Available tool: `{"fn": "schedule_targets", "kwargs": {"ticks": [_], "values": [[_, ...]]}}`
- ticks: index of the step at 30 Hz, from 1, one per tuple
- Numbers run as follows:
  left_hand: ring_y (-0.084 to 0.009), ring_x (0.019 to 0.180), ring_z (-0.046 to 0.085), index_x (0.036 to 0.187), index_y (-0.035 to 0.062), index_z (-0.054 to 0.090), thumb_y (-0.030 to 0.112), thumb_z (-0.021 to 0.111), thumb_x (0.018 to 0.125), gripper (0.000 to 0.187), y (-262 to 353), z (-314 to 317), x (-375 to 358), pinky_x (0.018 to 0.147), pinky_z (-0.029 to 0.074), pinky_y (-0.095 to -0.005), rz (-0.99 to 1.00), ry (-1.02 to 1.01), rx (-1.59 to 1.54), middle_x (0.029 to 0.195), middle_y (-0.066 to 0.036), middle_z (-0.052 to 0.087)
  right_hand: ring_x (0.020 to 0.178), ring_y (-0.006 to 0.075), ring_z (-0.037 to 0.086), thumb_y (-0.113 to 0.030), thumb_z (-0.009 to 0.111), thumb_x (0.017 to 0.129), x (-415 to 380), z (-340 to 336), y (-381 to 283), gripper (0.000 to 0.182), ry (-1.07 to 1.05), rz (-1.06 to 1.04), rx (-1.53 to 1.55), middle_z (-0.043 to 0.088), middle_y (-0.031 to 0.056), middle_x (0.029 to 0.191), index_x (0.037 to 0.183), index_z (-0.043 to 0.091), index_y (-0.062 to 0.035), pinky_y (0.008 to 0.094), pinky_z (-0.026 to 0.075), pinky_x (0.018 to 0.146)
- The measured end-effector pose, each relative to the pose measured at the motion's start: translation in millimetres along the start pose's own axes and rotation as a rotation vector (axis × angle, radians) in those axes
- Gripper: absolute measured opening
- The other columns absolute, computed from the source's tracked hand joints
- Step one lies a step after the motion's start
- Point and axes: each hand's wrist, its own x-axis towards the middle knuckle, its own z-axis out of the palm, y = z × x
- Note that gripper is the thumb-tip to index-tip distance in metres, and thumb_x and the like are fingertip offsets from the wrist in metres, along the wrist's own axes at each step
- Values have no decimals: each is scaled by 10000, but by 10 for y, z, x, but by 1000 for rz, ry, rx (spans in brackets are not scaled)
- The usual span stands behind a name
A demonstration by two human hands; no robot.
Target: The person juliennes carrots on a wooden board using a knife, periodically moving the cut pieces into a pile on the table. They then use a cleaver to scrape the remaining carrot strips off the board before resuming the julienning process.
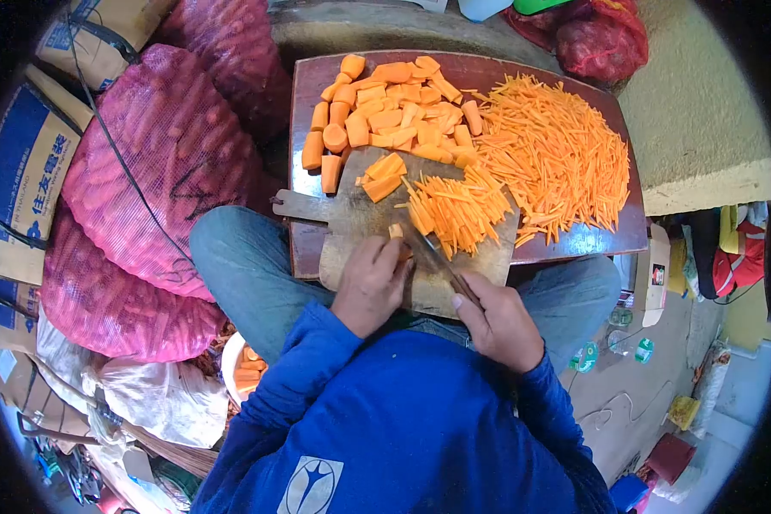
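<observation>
A round wooden cutting board (351, 214) lies across the front of a dark red low table (574, 244). My left hand (373, 278) presses down on the board, its fingers closed around a carrot piece (395, 230) that is mostly hidden. My right hand (499, 321) grips a knife (437, 253) by the handle; the blade lies just right of the left fingertips. Thin carrot sticks (463, 210) are heaped beside the blade. Several thicker carrot slices (384, 177) rest at the board's upper part.
Behind the board are carrot chunks (394, 107), with a large pile of carrot strips (557, 154) to their right. Pink mesh sacks of carrots (158, 171) crowd the left side. A white container (231, 368) with carrots stands by my left knee. A wall (711, 111) borders the right.
</observation>
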Motion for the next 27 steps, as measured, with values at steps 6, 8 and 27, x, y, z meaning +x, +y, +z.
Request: {"fn": "schedule_targets", "kwargs": {"ticks": [6, 8, 27], "values": [[-406, 924, 633, 1134, -28, 676, 1, 786, 853, 303, 20, -29, 7, 811, 536, -480, 69, -14, -90, 995, -192, 618, 926, 538, 695, -180, 628, 1057, 26, 64, -56, 261, -36, 8, 75, 701, 308, 968, 1251, 616, -5, 562, 548, 756], [-401, 920, 630, 1118, -23, 685, -2, 784, 849, 287, 8, -14, 49, 809, 537, -477, 92, -25, -23, 987, -188, 614, 926, 538, 694, -184, 626, 1059, 37, 55, -71, 255, -52, -16, 25, 702, 304, 969, 1244, 607, -9, 566, 548, 757], [-421, 998, 629, 1150, -37, 696, -58, 761, 770, 386, -129, -21, 48, 869, 552, -478, 145, -65, -4, 1095, -204, 643, 800, 527, 713, -211, 615, 1068, 141, 157, -171, 304, -82, -91, -157, 719, 305, 861, 1269, 511, -8, 631, 547, 699]]}}
